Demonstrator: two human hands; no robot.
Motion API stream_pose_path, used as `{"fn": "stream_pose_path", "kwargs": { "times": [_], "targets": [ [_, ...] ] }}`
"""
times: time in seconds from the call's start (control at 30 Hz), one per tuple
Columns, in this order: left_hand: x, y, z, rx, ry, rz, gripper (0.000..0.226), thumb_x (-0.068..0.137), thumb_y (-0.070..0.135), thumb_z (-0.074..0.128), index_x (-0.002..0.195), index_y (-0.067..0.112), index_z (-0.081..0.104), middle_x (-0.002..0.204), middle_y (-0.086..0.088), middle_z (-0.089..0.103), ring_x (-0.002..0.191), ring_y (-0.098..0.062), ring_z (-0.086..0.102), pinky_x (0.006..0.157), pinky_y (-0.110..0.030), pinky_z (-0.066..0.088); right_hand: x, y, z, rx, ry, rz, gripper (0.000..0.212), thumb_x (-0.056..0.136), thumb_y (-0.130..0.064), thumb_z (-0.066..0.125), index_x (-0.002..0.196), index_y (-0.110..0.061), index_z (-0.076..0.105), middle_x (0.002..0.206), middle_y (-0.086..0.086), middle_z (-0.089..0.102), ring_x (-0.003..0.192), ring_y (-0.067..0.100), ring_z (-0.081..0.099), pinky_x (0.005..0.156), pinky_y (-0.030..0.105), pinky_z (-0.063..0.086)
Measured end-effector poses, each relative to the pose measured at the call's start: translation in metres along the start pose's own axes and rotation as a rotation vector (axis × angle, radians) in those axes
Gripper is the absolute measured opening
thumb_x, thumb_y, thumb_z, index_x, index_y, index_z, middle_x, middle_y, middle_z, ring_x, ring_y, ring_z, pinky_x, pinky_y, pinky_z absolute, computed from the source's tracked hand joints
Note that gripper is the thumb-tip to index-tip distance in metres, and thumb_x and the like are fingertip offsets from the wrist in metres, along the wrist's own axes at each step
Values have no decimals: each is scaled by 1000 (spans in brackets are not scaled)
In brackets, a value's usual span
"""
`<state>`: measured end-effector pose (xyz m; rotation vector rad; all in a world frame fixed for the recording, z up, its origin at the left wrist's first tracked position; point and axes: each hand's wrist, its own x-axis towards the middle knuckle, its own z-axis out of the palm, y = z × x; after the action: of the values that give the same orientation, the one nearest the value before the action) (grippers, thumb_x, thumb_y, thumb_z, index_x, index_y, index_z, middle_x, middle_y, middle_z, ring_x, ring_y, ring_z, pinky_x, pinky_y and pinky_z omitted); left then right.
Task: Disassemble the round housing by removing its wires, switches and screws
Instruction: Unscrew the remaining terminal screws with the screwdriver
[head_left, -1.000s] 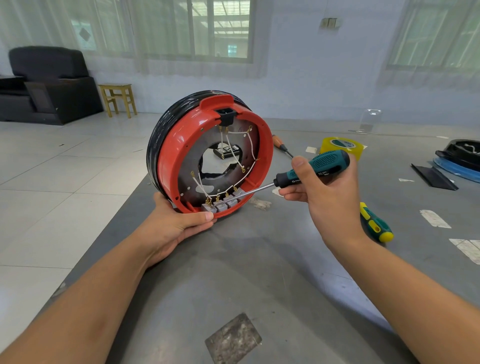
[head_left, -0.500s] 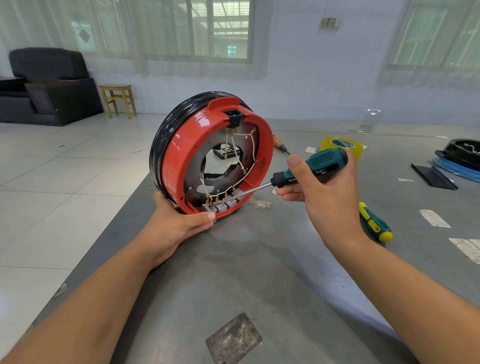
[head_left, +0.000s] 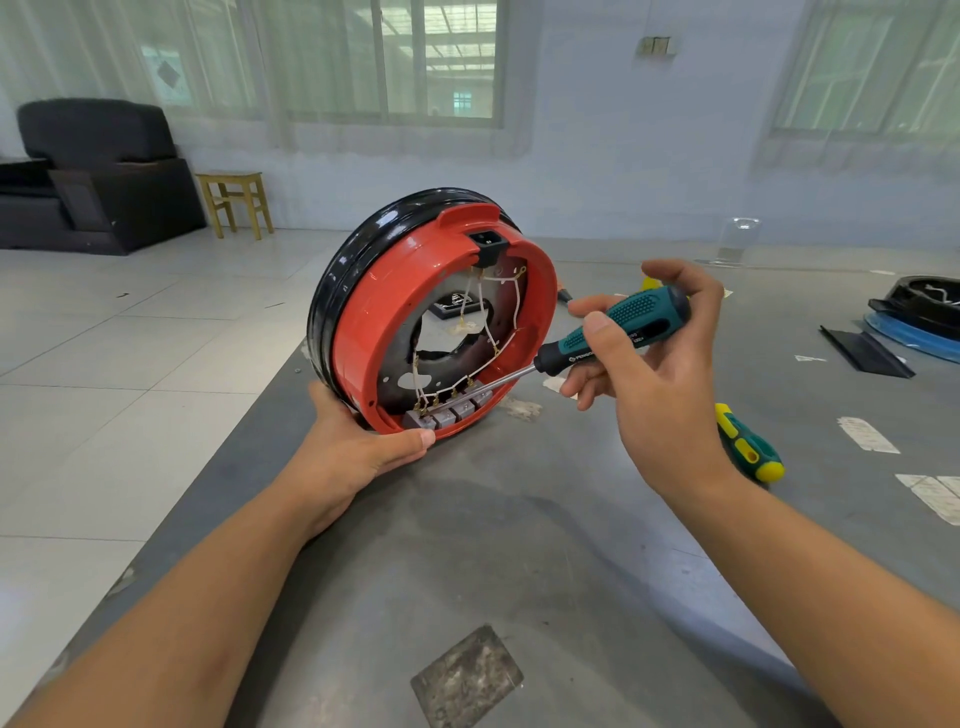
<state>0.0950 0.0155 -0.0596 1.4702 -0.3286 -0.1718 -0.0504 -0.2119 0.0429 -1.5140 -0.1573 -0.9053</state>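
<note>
Left hand (head_left: 358, 452) cups glossy red round housing (head_left: 415, 312); right hand (head_left: 660, 364) grips ribbed teal screwdriver (head_left: 618, 327).

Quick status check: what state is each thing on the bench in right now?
Round housing: on edge, open side toward the camera.
Left hand: grips the housing's lower rim.
Right hand: holds the teal screwdriver.
Screwdriver tip: reaches in at the grey switches.
White wires: still attached.
Green-and-yellow screwdriver: lying flat, untouched.
</note>
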Motion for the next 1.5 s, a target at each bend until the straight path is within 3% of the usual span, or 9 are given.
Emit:
{"fn": "stream_pose_path", "kwargs": {
  "times": [0.17,0.33,0.6,0.83,1.0,1.13,1.33,1.5],
  "targets": [
    [2,-1,-3,6,-11,-20,113,41,29,109,125,48,35,140,10,52,127,-24,67,89,-48,65,5,1,-5,-38,-7,33,28,98,-16,68,106,-30,45,89,2,67,57,35,69,54,34,58],
    [4,-2,-4,82,-2,-12,128,29,49,110,130,47,32,138,13,52,130,-22,64,98,-49,61,7,2,-6,-28,-10,38,26,99,-21,67,104,-32,44,94,15,65,59,35,70,54,33,57],
    [3,-1,-3,68,5,-21,131,29,48,110,133,51,31,142,12,52,131,-24,62,100,-50,60,7,1,-5,-34,-11,59,25,100,-21,67,105,-30,44,95,21,66,61,37,72,57,35,60],
    [-2,5,1,9,6,-41,119,50,21,106,138,44,30,146,3,51,128,-32,66,94,-51,63,4,0,-2,-30,-28,30,27,99,-19,68,106,-28,43,97,20,66,61,36,72,57,33,60],
    [-6,11,5,-96,59,-53,88,72,-11,91,127,32,36,144,-8,54,113,-36,74,82,-44,67,-1,-1,-1,-75,-53,-15,32,96,-23,71,109,-30,43,103,22,67,65,32,74,62,34,62],
    [-6,14,7,-136,109,-59,84,74,-16,87,128,25,37,138,-10,58,102,-29,79,80,-42,67,-5,0,0,-126,-69,-46,37,90,-38,74,110,-34,42,103,19,68,70,31,75,67,41,63],
    [-5,14,5,-174,123,-64,87,76,-15,86,139,21,37,139,-15,61,102,-32,79,78,-43,67,-10,0,5,-60,-104,-91,36,85,-51,76,105,-47,47,121,22,64,71,31,75,68,36,62],
    [-3,14,4,-180,106,-86,87,77,-14,86,146,13,41,140,-17,63,104,-34,79,80,-43,67,-12,3,4,-74,-119,-148,35,87,-53,74,107,-47,46,102,10,71,71,31,75,69,43,62]
  ]
}}
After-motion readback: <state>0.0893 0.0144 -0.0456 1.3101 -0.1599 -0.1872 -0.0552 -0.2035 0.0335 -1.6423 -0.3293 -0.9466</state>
